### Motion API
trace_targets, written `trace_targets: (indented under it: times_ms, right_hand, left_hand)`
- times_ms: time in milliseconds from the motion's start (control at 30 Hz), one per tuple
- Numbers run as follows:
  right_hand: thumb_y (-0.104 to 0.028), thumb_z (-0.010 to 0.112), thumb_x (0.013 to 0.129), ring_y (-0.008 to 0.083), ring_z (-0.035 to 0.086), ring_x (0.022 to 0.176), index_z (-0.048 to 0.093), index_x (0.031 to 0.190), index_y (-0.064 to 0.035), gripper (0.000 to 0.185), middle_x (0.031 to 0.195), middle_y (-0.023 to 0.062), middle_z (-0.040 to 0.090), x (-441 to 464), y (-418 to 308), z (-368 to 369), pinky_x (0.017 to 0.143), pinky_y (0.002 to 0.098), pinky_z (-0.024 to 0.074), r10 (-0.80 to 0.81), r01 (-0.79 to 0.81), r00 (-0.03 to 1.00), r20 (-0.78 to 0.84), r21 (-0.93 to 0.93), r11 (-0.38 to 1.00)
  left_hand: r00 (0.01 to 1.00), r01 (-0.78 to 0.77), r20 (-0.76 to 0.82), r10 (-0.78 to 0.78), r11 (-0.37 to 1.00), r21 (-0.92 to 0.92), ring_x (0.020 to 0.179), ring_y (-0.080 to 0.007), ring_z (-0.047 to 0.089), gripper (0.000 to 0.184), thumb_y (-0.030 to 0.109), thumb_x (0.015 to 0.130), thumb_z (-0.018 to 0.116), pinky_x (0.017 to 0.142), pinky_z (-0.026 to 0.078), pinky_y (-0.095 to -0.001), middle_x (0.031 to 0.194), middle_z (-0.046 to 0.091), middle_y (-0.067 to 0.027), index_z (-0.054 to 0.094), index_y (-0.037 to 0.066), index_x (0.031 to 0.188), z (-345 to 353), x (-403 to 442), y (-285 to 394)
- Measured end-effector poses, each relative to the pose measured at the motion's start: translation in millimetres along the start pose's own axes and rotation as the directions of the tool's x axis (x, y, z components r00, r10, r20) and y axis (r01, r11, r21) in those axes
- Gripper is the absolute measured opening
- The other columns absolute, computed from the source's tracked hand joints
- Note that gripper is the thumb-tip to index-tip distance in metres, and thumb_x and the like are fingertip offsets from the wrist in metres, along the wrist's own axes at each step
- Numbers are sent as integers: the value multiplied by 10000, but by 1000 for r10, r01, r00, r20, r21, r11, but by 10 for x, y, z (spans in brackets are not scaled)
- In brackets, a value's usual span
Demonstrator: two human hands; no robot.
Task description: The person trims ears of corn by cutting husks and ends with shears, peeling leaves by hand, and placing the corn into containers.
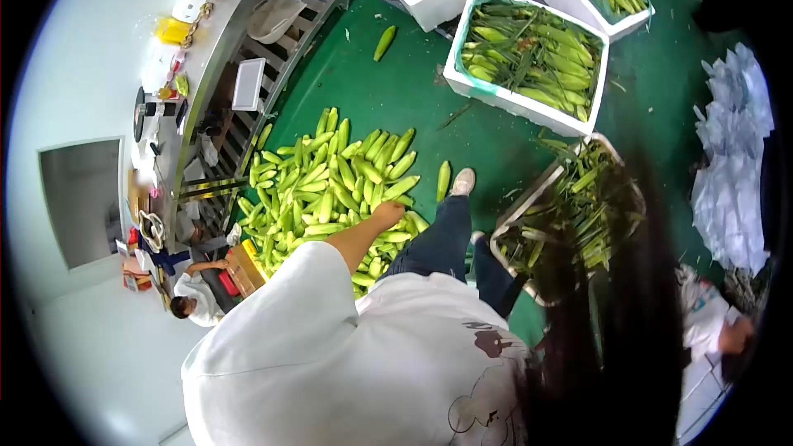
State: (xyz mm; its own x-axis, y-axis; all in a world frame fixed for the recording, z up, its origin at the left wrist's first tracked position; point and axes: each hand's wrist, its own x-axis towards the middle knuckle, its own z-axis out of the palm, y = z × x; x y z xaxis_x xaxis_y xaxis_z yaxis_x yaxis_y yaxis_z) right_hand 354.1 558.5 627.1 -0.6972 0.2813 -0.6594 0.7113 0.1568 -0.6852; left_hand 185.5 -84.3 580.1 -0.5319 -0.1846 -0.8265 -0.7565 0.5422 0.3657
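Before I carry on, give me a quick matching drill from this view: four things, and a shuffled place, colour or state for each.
1. Left hand
2. Front shoe
3. Floor
4. Nearest foam box

A. Green
B. White, filled with corn
C. At the corn pile
D. Beside a lone ear

Pairs: 1-C, 2-D, 3-A, 4-B

A white short-sleeved T-shirt point(355, 363) is showing a dark print point(489, 340).
Dark blue trousers point(446, 231) and a pale shoe point(463, 182) are also being worn.
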Motion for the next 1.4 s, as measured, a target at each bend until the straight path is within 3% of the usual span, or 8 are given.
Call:
trace_targets:
  times_ms: [167, 267, 467, 633, 833, 1133, 1200, 1400]
  right_hand:
    - [-259, 670, 814, 224, 532, 517, 605, 966, -25, 287, 775, 93, 607, -371, 496, 223, 460, 362, 442, 59, -59, 994, 91, -3, 998]
    - [-294, 654, 811, 286, 491, 372, 596, 907, -38, 280, 685, 107, 569, -286, 1836, 308, 289, 412, 413, 684, -690, 723, 92, 56, 722]
    - [-288, 654, 807, 293, 506, 384, 598, 907, -34, 278, 689, 113, 567, -527, 1118, 376, 280, 424, 415, 724, -740, 665, 184, 30, 672]
    - [-282, 655, 804, 298, 518, 393, 599, 908, -31, 277, 693, 118, 566, -294, 350, 604, 272, 434, 417, 705, -726, 687, 174, 140, 673]
    - [-183, 611, 804, 301, 572, 471, 577, 1066, -3, 319, 827, 145, 606, 77, -1267, 1270, 378, 473, 543, 569, -543, 822, -17, 276, 793]
    - [-171, 623, 834, 193, 461, 404, 562, 882, -75, 124, 609, 44, 500, 1015, -1980, 2442, 290, 387, 369, 477, -342, 798, -367, 376, 861]
    - [-214, 623, 850, 181, 495, 459, 591, 910, -87, 145, 624, 44, 519, 1536, -2480, 2387, 410, 379, 437, 473, -393, 819, -325, 283, 875]
    - [-255, 721, 836, 443, 579, 1078, 522, 1223, 39, 526, 1153, 262, 589, 4944, -2742, 2175, 938, 482, 459, -444, 49, 730, -519, -608, 792]
  left_hand:
    - [997, -44, 46, 54, 980, -194, 809, -199, 719, 427, 271, 882, 569, 812, 554, -341, 1006, 726, -136, 658, 40, 1230, 340, -319, -60]
    - [986, -157, -49, 159, 987, 31, 801, -208, 716, 411, 303, 901, 554, 782, 554, -344, 969, 728, -149, 678, 31, 1183, 325, -680, -302]
    - [923, 357, -90, -375, 918, -171, 822, -237, 715, 388, 366, 891, 544, 779, 556, -367, 947, 737, -141, 741, 69, 1044, 230, -1064, -879]
    - [989, 127, -98, -110, 974, 189, 994, -334, 686, 380, 386, 859, 548, 887, 531, -412, 1070, 730, -130, 750, 141, 1069, 141, -593, -1122]
    - [997, 67, -40, -62, 990, 127, 884, -322, 706, 421, 413, 886, 497, 843, 536, -432, 938, 740, -140, 735, 109, 1054, -1074, 10, -53]
    - [931, -244, -168, 323, 897, 370, 714, -295, 728, 349, 259, 955, 542, 812, 561, -414, 864, 737, -160, 625, 51, 1222, -2373, 2814, 1744]
    - [916, -250, -220, 336, 907, 340, 882, -294, 726, 488, 322, 934, 577, 878, 545, -409, 967, 740, -160, 545, 70, 1351, -2322, 3617, 2102]
    - [877, -304, -335, 344, 938, 167, 1344, -401, 472, 1044, 600, 772, 709, 1106, 377, -415, 1429, 472, -318, 336, -59, 1491, -1214, 5545, 2991]
